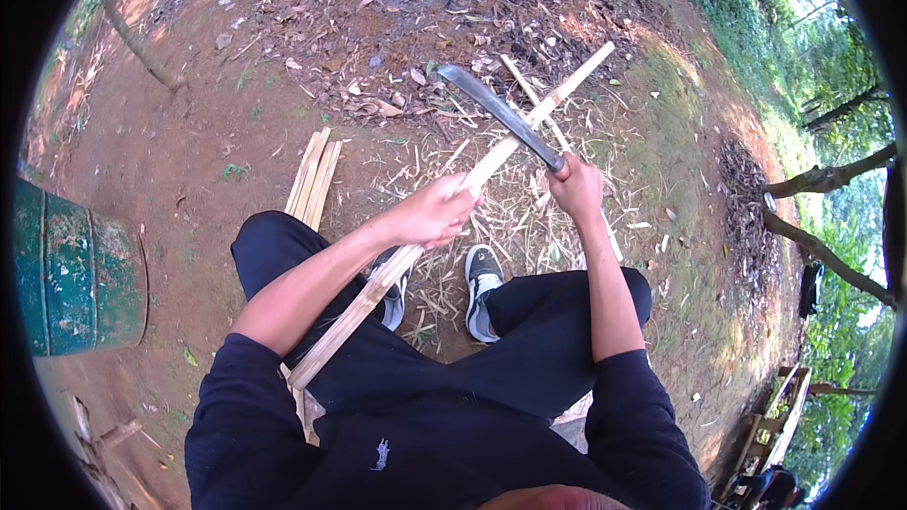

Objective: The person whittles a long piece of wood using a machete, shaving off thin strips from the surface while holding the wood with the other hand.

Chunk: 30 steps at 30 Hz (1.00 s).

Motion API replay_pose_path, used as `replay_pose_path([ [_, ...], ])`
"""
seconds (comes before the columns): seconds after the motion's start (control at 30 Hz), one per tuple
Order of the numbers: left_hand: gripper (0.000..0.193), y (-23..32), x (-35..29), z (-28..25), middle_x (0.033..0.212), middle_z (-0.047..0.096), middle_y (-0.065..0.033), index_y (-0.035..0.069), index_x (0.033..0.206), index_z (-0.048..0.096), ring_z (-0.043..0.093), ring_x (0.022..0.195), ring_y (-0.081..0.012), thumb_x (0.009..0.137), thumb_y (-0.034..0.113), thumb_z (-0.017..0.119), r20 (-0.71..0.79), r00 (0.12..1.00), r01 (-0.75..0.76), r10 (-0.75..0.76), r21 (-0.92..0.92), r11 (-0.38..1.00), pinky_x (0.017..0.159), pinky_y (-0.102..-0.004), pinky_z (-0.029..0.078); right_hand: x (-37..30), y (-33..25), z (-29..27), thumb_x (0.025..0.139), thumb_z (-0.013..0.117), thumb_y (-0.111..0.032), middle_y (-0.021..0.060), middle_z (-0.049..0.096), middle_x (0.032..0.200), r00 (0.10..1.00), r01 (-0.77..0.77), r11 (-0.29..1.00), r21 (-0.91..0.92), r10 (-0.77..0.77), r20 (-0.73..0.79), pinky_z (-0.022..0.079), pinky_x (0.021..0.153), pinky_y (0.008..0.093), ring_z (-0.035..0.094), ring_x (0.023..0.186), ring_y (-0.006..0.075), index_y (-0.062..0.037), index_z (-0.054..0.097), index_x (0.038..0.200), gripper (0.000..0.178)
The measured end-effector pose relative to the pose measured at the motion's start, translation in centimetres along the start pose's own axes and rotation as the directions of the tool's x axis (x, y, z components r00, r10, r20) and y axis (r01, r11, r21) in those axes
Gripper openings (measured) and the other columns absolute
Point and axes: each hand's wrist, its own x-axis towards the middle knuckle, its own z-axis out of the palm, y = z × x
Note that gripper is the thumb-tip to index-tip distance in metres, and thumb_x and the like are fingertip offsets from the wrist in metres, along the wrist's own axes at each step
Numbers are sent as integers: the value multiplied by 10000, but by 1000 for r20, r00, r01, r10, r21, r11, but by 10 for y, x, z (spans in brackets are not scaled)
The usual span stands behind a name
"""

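Observation:
My left hand (433, 212) is closed around the middle of a long pale wooden stick (493, 162). The stick slants from beside my left thigh up to the far right. In my right hand (576, 187) is the handle of a machete (498, 111) with a dark, curved blade. Its blade lies across the stick beyond my left hand, the tip toward the far left. Whether the edge bites into the wood cannot be made out. Another thin strip of wood (521, 77) lies on the ground beneath the crossing.
Wood shavings (515, 217) cover the ground around my shoes (484, 280). Several cut sticks (314, 175) lie beside my left knee. A green metal drum (80, 269) stands at the left. Dry leaves spread ahead, and bare branches (822, 179) reach in at the right.

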Motion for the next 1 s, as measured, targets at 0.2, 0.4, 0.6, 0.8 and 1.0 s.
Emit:
replay_pose_path([
  [0.2, 227, 0, -6, -4, 672, 340, 46, 35, 1118, 437, 291, 391, -30, 1085, 246, 361, 7, 1000, 20, -20, -21, 1000, 335, -211, 306, -14, -11, 9, 823, 617, -155, 135, 599, 538, 995, 16, 998, 62, -22, 97, 520, 476, 435, 608, 459, 306, -70, 591, 760, 109],
  [0.4, 232, 3, -18, 1, 659, 336, 57, 33, 1121, 439, 289, 394, -21, 1084, 251, 372, 13, 999, 39, -39, -29, 999, 335, -203, 290, 9, 35, -9, 836, 626, -144, 189, 635, 602, 912, -411, 910, 58, 411, 2, 533, 539, 425, 654, 540, 336, -26, 629, 776, 133],
  [0.6, 265, 3, -6, 0, 666, 352, 62, 20, 1152, 442, 312, 416, -25, 1090, 260, 350, 47, 999, 20, -21, 12, 1000, 333, -219, 295, -12, -11, -8, 817, 634, -105, 128, 628, 578, 996, -89, 984, 155, 86, 27, 518, 522, 409, 624, 485, 253, -52, 607, 757, 84],
  [0.8, 248, 1, -1, 5, 659, 346, 52, 38, 1111, 444, 288, 387, -20, 1089, 269, 356, 47, 999, 16, -16, -7, 1000, 331, -198, 288, -6, 4, 0, 801, 643, -140, 156, 618, 563, 999, -34, 999, 19, 34, 13, 537, 521, 449, 644, 504, 321, -51, 606, 776, 100],
  [1.0, 259, 1, -9, -1, 651, 335, 58, 44, 1103, 435, 284, 384, -18, 1088, 291, 358, 11, 1000, 27, -27, 10, 1000, 325, -199, 278, -9, -23, -1, 783, 631, -145, 158, 619, 568, 999, -3, 1000, 11, 2, 48, 530, 524, 470, 640, 504, 329, -63, 620, 785, 83],
])
